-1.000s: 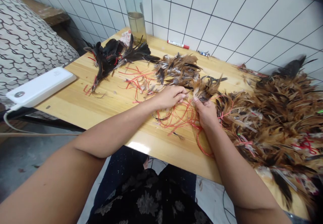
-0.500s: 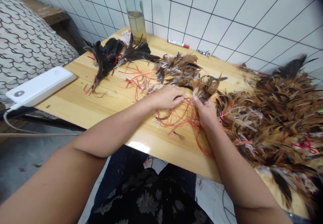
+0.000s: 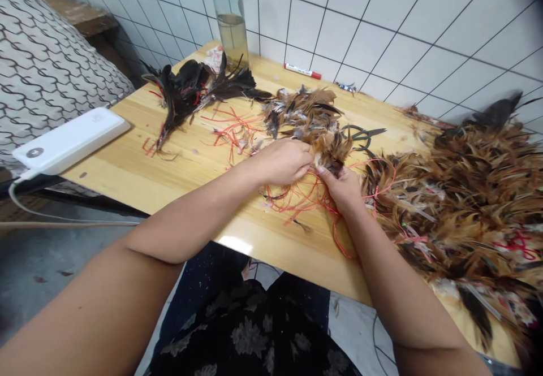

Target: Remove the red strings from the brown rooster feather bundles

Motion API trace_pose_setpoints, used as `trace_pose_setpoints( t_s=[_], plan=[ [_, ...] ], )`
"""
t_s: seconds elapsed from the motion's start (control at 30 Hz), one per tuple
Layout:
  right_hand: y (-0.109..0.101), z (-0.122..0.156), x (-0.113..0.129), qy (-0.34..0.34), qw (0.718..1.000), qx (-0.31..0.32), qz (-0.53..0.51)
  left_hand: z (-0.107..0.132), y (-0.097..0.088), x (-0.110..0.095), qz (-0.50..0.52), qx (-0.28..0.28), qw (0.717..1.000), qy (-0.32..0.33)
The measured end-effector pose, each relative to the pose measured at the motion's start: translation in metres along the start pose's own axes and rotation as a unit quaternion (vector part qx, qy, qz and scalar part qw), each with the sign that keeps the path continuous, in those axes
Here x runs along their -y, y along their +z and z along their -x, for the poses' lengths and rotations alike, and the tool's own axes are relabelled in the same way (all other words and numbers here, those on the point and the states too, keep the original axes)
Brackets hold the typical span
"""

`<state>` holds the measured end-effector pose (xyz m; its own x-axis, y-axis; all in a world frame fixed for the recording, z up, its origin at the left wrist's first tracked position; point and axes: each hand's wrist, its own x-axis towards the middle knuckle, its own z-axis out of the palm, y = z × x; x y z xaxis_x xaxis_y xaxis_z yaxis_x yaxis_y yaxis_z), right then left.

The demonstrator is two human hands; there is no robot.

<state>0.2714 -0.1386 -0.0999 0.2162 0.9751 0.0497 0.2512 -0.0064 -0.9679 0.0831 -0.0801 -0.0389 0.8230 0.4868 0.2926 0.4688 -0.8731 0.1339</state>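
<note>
At the middle of the surface (image 3: 178, 167), the left hand (image 3: 282, 161) and right hand (image 3: 343, 189) are both pinching a brown feather bundle (image 3: 333, 150) lying between them, above loose red strings (image 3: 297, 195).

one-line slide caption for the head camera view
Both hands, left hand and right hand, pinch a small brown feather bundle over loose red strings on a wooden table.

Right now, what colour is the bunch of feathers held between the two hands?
Brown and tan with dark tips, seen in the head view: feather bunch.
</note>
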Motion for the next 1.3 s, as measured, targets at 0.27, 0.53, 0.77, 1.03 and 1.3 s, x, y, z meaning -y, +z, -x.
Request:
trace_pose_setpoints(
  t_s=[0.27, 0.53, 0.77, 1.03, 1.3],
  plan=[
    [-0.001, 0.000, 0.004, -0.004, 1.000, 0.025, 0.019, 0.001, 0.001, -0.002, -0.042, -0.042, 0.998, 0.014],
    [0.000, 0.000, 0.007, 0.002, 0.999, 0.033, -0.028, 0.000, 0.002, -0.003, 0.027, -0.131, 0.991, 0.012],
    [0.001, -0.002, 0.002, 0.010, 0.997, 0.002, -0.078, -0.001, 0.005, 0.005, 0.108, -0.262, 0.956, -0.073],
    [-0.001, -0.001, 0.006, 0.000, 0.996, -0.028, -0.090, -0.002, 0.000, 0.004, 0.190, -0.275, 0.930, -0.151],
    [-0.003, -0.001, 0.009, -0.018, 0.993, -0.041, -0.105, -0.003, 0.027, -0.007, 0.203, -0.060, 0.977, -0.010]
  ],
)
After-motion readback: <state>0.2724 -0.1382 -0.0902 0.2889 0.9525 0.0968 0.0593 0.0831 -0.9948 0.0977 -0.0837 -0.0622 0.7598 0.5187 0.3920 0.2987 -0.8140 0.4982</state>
